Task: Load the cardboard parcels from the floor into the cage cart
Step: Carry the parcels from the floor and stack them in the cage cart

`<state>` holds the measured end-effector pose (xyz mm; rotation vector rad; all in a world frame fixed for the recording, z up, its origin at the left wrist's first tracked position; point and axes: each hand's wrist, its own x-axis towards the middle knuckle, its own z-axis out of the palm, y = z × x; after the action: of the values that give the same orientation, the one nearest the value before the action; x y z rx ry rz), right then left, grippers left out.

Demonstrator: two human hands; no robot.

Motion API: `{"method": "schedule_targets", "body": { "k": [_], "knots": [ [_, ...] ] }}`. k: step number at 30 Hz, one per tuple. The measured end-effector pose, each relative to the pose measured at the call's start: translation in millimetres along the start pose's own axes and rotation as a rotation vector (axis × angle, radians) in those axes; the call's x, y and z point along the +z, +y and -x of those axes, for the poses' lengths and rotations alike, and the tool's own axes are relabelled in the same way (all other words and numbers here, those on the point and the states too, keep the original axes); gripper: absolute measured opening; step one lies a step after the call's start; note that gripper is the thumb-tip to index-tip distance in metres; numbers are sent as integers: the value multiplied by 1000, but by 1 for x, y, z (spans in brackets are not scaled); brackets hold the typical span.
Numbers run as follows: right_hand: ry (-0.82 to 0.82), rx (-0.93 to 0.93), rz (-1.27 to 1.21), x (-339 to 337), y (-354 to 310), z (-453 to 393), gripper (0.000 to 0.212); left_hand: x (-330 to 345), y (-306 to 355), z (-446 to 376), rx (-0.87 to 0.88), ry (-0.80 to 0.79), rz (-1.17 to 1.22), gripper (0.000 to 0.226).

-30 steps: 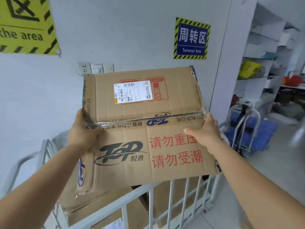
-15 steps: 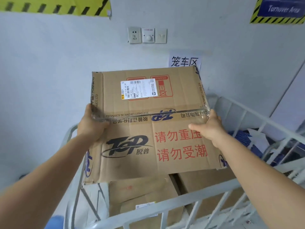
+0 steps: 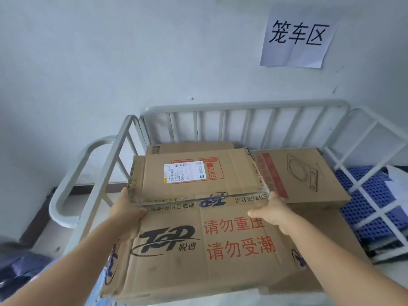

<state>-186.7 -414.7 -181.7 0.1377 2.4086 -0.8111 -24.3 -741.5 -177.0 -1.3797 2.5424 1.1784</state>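
I hold a brown cardboard parcel (image 3: 198, 217) printed "TOP" with red characters and a white shipping label, low inside the white cage cart (image 3: 242, 107). My left hand (image 3: 129, 208) grips its left edge and my right hand (image 3: 268, 212) grips its right edge, both at the taped seam. Under and behind it lie other parcels: one with a line drawing (image 3: 302, 175) at the right and one with a small label (image 3: 189, 146) at the back. Whether the held parcel rests on them I cannot tell.
The cart stands against a pale wall with a paper sign (image 3: 297, 38). Its barred left side (image 3: 106, 168) and a curved handle (image 3: 64, 191) are at the left. Blue perforated plastic (image 3: 366, 191) lies beyond the right grid side. Something dark lies on the floor (image 3: 17, 268) at the lower left.
The parcel has come down from chest height over the cart's rail into the cart, onto the stacked parcels. My view has tilted downward. Both hands keep the same grip.
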Motion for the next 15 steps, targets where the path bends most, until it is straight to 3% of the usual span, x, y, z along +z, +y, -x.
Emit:
{"method": "schedule_targets", "body": {
  "k": [6, 15],
  "knots": [
    [-58, 50, 118, 22, 8, -32, 112, 32, -30, -14, -109, -57, -69, 62],
    [-44, 102, 151, 30, 8, -43, 110, 36, -37, -26, -68, -27, -109, 70]
  ]
}}
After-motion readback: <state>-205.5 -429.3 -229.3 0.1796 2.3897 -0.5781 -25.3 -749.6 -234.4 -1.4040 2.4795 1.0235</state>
